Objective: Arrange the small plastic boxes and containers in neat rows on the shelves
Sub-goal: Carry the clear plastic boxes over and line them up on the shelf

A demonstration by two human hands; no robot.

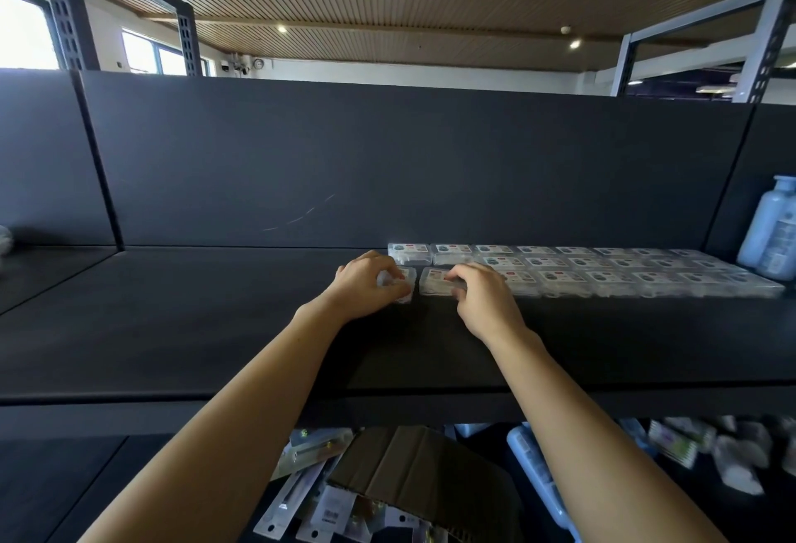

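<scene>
**Two hands set clear boxes at the left end of the front row**

A broad matte black shelf board (172, 327) runs across the view, backed by a dark upright panel (387, 163). On its right half, small clear plastic boxes with printed labels (603, 271) lie flat in three rows that run from the middle of the shelf out to the right, edge to edge.

The left hand (366, 288) rests on one small clear plastic box (405, 280) at the left end of the front row, fingers curled closely around its near and left edges, holding it against the board. A narrow gap separates this box from the next one.

The right hand (482, 301) grips the neighbouring clear labelled box (435, 282), thumb at the near edge and fingers bent over the top, pinched tightly on it. That box sits just beside the rest of the front row; whether it touches the next box is hidden by the hand.

At the far right edge stands a pale blue plastic bottle (771, 228), upright, just beside the end of the rows.

Below the shelf, a brown corrugated cardboard flap (413, 469) lies over a loose heap of flat blister packs (310, 495), with light blue plastic containers (534, 465) and blurred wrapped goods to the right.
</scene>
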